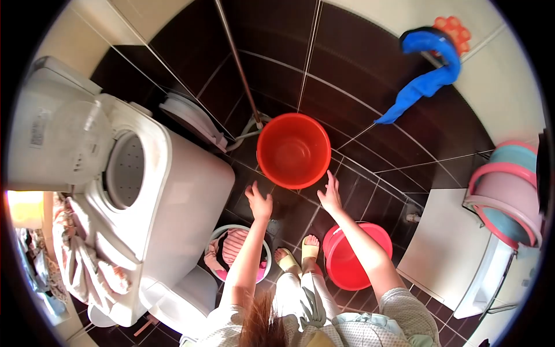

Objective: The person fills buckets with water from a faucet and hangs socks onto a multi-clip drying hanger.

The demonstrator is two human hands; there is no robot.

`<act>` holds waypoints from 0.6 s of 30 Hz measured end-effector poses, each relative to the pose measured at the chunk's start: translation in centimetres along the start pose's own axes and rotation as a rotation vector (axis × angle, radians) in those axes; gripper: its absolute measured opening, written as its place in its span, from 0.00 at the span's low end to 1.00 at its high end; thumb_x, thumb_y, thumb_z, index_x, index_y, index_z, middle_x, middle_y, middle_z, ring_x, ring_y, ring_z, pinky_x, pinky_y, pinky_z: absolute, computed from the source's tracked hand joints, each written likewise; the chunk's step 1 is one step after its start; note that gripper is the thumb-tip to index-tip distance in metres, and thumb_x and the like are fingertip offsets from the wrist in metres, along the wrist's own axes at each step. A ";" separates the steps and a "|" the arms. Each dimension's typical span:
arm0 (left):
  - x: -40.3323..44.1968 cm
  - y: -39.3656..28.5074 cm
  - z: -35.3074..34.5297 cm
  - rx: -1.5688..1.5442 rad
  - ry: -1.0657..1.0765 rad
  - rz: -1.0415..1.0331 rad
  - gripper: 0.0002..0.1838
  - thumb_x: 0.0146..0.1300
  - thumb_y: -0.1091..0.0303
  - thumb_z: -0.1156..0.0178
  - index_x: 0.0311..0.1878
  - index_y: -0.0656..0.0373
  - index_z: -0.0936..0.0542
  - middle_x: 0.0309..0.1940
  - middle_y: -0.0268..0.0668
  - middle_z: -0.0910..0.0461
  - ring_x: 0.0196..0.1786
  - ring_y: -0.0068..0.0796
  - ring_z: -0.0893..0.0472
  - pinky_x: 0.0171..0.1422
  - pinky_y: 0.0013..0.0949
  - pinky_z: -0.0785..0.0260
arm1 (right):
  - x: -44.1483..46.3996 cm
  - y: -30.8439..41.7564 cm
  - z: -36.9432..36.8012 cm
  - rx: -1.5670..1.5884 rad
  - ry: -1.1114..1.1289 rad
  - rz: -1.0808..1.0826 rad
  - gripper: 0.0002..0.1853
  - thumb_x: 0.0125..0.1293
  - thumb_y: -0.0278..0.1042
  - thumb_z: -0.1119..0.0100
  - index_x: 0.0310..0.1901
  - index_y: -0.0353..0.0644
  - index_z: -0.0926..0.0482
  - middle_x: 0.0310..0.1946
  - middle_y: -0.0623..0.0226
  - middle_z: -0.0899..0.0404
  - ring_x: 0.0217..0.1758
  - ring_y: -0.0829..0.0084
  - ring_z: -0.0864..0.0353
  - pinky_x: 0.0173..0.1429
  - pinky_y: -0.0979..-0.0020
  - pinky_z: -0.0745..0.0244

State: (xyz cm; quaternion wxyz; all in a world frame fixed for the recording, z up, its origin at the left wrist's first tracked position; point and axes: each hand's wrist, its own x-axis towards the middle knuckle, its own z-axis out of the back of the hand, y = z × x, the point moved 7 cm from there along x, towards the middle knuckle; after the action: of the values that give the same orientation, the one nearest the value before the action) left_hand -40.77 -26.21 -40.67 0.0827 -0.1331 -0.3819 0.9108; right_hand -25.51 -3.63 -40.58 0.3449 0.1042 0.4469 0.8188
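An orange-red bucket (pixel 293 150) stands on the dark tiled floor in front of me, and nothing shows inside it. My left hand (pixel 259 202) is open with its fingers apart, just short of the bucket's near left side. On the other side, my right hand (pixel 330 195) reaches toward the near right rim, open and holding nothing; a small gap seems to lie between hand and bucket. Below my left forearm sits a white tub (pixel 267 252) of pink and dark clothes. A pinkish-red bucket (pixel 352 263) is partly covered by my right forearm.
A white top-loading washing machine (pixel 191 179) with its lid raised stands at left, cloth draped over its near end. A metal pole (pixel 240 63) leans in the corner. Blue cloth (pixel 425 84) hangs on the wall. Stacked basins (pixel 506 191) are at right, above a white cabinet (pixel 442 248).
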 end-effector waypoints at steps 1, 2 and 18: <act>-0.6 -1.7 1.4 -0.028 0.002 -0.043 0.33 0.49 0.72 0.42 0.61 0.54 0.41 0.60 0.50 0.47 0.60 0.51 0.40 0.61 0.41 0.41 | -0.4 2.8 1.1 0.009 -0.004 0.043 0.43 0.50 0.25 0.41 0.65 0.45 0.55 0.61 0.49 0.51 0.63 0.49 0.45 0.62 0.61 0.38; -1.1 -3.2 2.7 -0.047 0.026 -0.051 0.33 0.49 0.73 0.42 0.60 0.54 0.41 0.60 0.50 0.48 0.61 0.51 0.40 0.62 0.41 0.41 | -0.8 5.6 2.1 0.019 -0.008 0.085 0.42 0.50 0.25 0.41 0.65 0.44 0.55 0.61 0.49 0.51 0.64 0.49 0.46 0.62 0.61 0.39; -8.6 -35.2 27.2 -0.327 -0.025 -0.633 0.23 0.52 0.79 0.48 0.54 0.58 0.31 0.51 0.45 0.36 0.53 0.43 0.31 0.59 0.35 0.38 | -6.8 45.8 27.1 0.106 -0.426 0.695 0.20 0.53 0.22 0.47 0.50 0.40 0.30 0.51 0.58 0.31 0.55 0.58 0.31 0.58 0.66 0.36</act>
State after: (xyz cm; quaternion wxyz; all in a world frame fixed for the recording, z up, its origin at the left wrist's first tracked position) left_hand -39.13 -22.26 4.45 0.3337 -0.0088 -0.5460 0.7684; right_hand -29.07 -6.83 12.86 0.1266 0.4338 0.3452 0.8226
